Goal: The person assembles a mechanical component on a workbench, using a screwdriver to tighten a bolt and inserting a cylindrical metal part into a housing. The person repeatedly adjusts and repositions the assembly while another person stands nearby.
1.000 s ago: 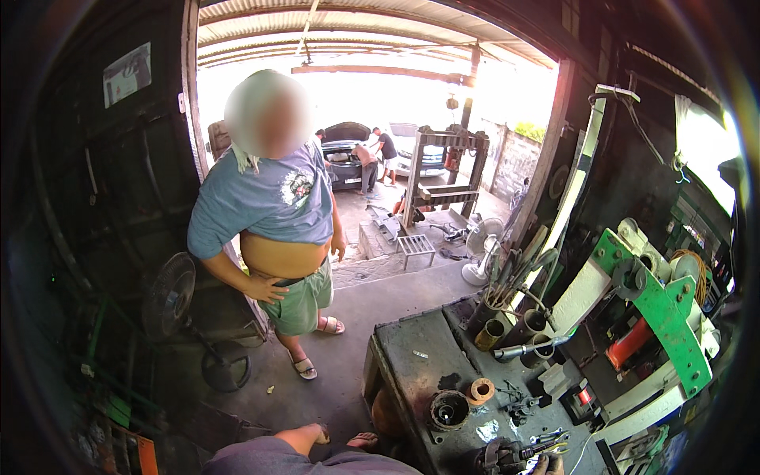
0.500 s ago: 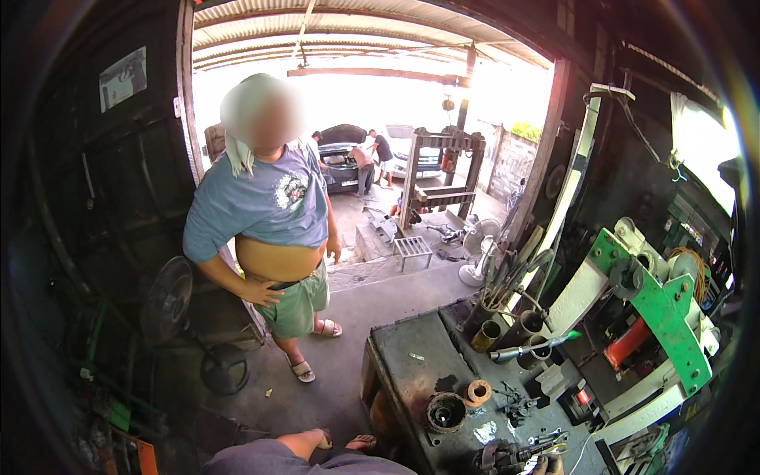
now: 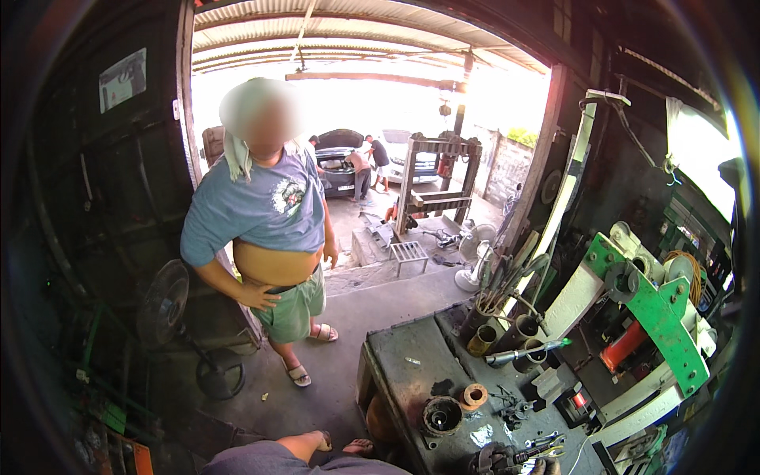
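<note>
At the bottom edge of the bench, only dark, dirty fingertips of what looks like my right hand (image 3: 545, 467) show. The rest of that hand is cut off, so its grip cannot be made out. Right by it lies a dark, greasy metal part (image 3: 497, 457) with a shaft-like end, beside several wrenches (image 3: 546, 440). My left hand is out of view. Farther up the bench stand a black round housing (image 3: 441, 416) and a copper-brown ring (image 3: 474, 397). Small dark metal pieces (image 3: 516, 412) lie beside them.
Tins of tools (image 3: 481, 340) and a torch-like tool (image 3: 526, 352) sit at the bench's far right. A green and white press frame (image 3: 649, 317) rises beyond. A person (image 3: 261, 214) stands across the bench's left side, near a pedestal fan (image 3: 166, 297). My legs (image 3: 309, 459) show below.
The view has shifted slightly, so the bench and its parts sit a little farther left. The standing person keeps the same pose, and the fingertips remain beside the metal part.
</note>
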Action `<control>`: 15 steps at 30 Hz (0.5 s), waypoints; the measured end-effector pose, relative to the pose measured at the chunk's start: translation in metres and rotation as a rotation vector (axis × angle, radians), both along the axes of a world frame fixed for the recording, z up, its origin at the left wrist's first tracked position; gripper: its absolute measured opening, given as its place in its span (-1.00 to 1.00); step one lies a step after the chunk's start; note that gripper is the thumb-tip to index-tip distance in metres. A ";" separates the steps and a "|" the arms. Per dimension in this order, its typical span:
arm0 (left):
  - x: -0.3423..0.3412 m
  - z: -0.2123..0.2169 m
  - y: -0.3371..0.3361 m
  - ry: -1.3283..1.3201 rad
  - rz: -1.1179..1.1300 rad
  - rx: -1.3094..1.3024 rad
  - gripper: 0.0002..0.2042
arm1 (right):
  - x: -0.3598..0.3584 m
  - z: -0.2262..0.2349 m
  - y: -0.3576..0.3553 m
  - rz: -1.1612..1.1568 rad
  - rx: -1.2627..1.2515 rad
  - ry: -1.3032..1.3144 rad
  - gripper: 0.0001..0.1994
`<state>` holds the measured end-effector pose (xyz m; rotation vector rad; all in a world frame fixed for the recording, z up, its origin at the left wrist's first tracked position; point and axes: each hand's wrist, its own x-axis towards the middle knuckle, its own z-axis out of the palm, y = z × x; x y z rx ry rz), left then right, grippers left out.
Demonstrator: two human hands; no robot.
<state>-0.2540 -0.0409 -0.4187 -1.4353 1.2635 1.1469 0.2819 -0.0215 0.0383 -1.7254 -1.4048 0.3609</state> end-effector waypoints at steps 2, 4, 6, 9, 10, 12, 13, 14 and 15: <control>-0.009 -0.003 -0.009 -0.249 1.454 -0.106 -0.43 | -0.002 0.003 0.000 0.012 -0.012 0.027 -0.86; -0.020 -0.004 -0.018 -0.288 1.457 -0.119 -0.55 | -0.003 0.005 0.000 0.028 -0.017 0.024 -0.86; -0.023 -0.004 -0.023 -0.076 0.032 -0.055 -0.70 | -0.003 0.004 0.001 0.002 -0.023 0.079 -0.86; -0.013 -0.005 -0.023 0.001 0.148 0.004 -0.44 | -0.004 0.003 0.001 -0.011 -0.044 0.157 -0.86; -0.012 -0.004 -0.023 -0.008 0.160 0.024 -0.45 | -0.004 0.003 0.001 -0.001 -0.042 0.136 -0.86; -0.009 -0.004 -0.021 0.008 0.145 0.030 -0.47 | -0.004 0.004 0.000 -0.007 -0.054 0.135 -0.85; -0.008 -0.003 -0.019 -0.033 0.183 0.038 -0.49 | -0.004 0.004 0.000 -0.021 -0.067 0.156 -0.83; -0.007 -0.003 -0.016 -0.036 0.185 0.011 -0.50 | -0.003 0.004 0.000 -0.036 -0.081 0.177 -0.82; -0.008 -0.003 -0.014 -0.037 0.185 -0.018 -0.52 | -0.002 0.002 0.001 -0.017 -0.055 0.165 -0.80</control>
